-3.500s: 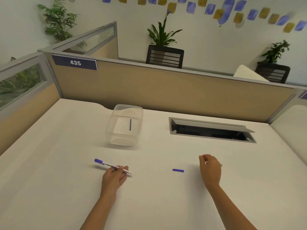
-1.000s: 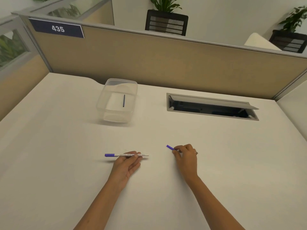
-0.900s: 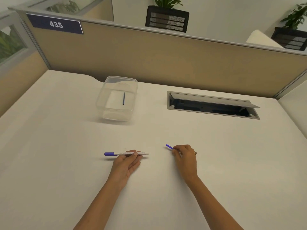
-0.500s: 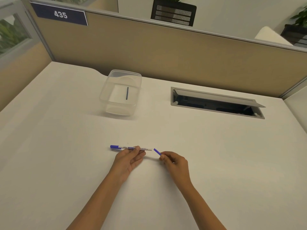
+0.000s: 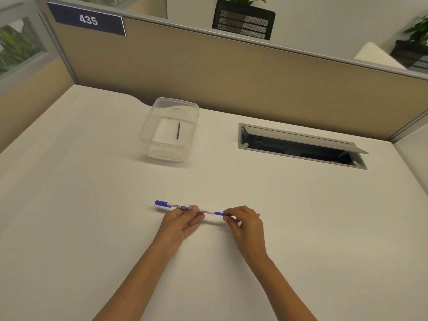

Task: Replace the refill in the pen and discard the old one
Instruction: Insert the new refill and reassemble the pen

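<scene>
The pen [image 5: 185, 207] is pinched level above the near desk [image 5: 301, 228] by the closed left hand [image 5: 180, 224], probably to steady it, while a blue end piece [image 5: 218, 213] is pressed on by the right hand's [image 5: 246, 224] closed fingertips; the old refill [image 5: 178, 130] lies in the far tub [image 5: 148, 126].

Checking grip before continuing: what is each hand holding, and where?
Left hand pinches the pen mid-barrel; right hand pinches the blue end piece at the pen's right end.

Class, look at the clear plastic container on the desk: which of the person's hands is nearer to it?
The left hand. It grips the pen almost straight in front of the clear plastic container; the right hand, pinching the pen's blue end, sits farther off to the right.
</scene>
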Tool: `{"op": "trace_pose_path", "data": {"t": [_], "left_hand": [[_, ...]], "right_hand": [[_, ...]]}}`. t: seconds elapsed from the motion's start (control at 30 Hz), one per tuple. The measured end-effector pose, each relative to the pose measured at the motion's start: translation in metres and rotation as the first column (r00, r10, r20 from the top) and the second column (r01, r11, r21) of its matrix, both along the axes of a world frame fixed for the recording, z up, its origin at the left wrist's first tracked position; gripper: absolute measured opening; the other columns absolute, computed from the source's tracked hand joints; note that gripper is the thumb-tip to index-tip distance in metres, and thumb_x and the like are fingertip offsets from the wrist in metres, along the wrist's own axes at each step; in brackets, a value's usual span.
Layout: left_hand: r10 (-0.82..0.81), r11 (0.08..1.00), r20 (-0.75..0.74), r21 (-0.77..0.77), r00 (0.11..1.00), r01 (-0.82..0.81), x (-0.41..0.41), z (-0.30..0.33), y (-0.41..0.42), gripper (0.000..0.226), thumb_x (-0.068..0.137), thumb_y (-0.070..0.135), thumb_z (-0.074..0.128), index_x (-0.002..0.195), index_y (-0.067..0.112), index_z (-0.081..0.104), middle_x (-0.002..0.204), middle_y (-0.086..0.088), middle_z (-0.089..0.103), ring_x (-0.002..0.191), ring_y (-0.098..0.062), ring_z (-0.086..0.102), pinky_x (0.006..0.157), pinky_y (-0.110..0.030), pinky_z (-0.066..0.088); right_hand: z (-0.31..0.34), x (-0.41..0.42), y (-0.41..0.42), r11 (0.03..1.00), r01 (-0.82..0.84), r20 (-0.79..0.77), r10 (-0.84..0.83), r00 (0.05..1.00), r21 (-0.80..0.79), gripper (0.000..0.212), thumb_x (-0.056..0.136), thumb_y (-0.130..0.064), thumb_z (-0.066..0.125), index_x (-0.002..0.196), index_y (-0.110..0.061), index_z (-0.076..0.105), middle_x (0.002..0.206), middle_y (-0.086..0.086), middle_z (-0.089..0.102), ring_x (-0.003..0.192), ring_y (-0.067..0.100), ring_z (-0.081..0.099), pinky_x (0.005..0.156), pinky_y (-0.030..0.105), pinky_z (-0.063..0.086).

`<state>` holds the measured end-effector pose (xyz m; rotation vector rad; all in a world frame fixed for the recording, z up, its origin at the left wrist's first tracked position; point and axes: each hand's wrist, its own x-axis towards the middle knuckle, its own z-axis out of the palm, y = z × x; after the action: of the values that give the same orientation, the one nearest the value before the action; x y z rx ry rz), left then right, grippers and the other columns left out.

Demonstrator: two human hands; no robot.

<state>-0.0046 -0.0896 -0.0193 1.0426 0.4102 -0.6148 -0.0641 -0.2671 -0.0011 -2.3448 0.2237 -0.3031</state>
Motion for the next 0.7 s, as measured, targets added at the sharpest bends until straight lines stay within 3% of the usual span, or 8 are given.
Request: {"op": "trace_pose_path", "data": {"t": [0.13,0.23,0.33,0.43,0.57,0.7], "left_hand": [[-0.023,0.998,-0.022,-0.052,0.999,0.022,-0.007,0.004,-0.007,0.014,0.081,0.018,0.068,0.094,0.012,0.067,0.089,-0.005,0.078,0.091,-0.018,0.073,0.069,-0.028,0.057],[-0.007,0.986,-0.021,-0.167,1.0,0.003,-0.008,0.014,-0.012,0.008,0.082,0.012,0.066,0.09,0.013,0.067,0.095,-0.011,0.076,0.094,-0.024,0.072,0.068,-0.03,0.059],[-0.023,0.977,0.021,-0.213,1.0,0.027,-0.008,0.027,-0.016,0.012,0.083,0.009,0.064,0.094,0.011,0.067,0.101,-0.013,0.075,0.096,-0.026,0.071,0.069,-0.03,0.059],[-0.045,0.98,0.074,-0.191,0.996,0.058,-0.007,0.04,-0.019,0.019,0.085,0.016,0.062,0.102,0.007,0.065,0.102,-0.013,0.075,0.098,-0.025,0.071,0.069,-0.029,0.059],[-0.022,0.99,0.138,-0.133,0.99,0.041,-0.009,0.054,-0.025,0.022,0.087,0.02,0.061,0.102,0.006,0.066,0.1,-0.011,0.076,0.096,-0.024,0.071,0.069,-0.028,0.059],[0.03,0.995,0.199,-0.094,0.98,-0.012,-0.013,0.068,-0.03,0.016,0.087,0.018,0.061,0.097,0.007,0.068,0.096,-0.009,0.077,0.092,-0.023,0.072,0.068,-0.026,0.059]], "right_hand": [[0.009,0.001,0.001,0.996,-0.052,0.084,0.058,0.995,-0.073,0.014,0.08,-0.009,0.071,0.086,-0.022,0.072,0.085,-0.005,0.067,0.078,0.013,0.057,0.067,0.021,0.043],[0.021,0.0,-0.001,0.981,0.014,0.005,-0.015,1.0,0.194,0.015,0.078,-0.019,0.073,0.089,-0.027,0.068,0.083,-0.014,0.069,0.072,0.004,0.059,0.062,0.014,0.045],[0.037,0.0,-0.005,0.863,0.15,-0.145,-0.09,0.985,0.483,0.008,0.083,-0.037,0.066,0.081,-0.029,0.067,0.071,-0.005,0.071,0.061,0.005,0.061,0.052,0.018,0.047],[0.049,0.0,-0.011,0.833,0.148,-0.257,-0.008,0.966,0.533,0.041,0.091,-0.048,0.05,0.064,-0.021,0.065,0.053,-0.002,0.063,0.047,0.01,0.054,0.043,0.016,0.041],[0.061,0.001,-0.013,0.814,0.129,-0.267,0.033,0.963,0.567,0.04,0.092,-0.042,0.051,0.063,-0.016,0.06,0.046,-0.009,0.05,0.044,0.008,0.042,0.044,0.015,0.036],[0.072,-0.001,-0.015,0.852,0.021,-0.132,0.058,0.99,0.524,0.017,0.089,-0.023,0.06,0.074,-0.015,0.062,0.057,-0.008,0.059,0.054,0.005,0.052,0.051,0.012,0.04]]}}
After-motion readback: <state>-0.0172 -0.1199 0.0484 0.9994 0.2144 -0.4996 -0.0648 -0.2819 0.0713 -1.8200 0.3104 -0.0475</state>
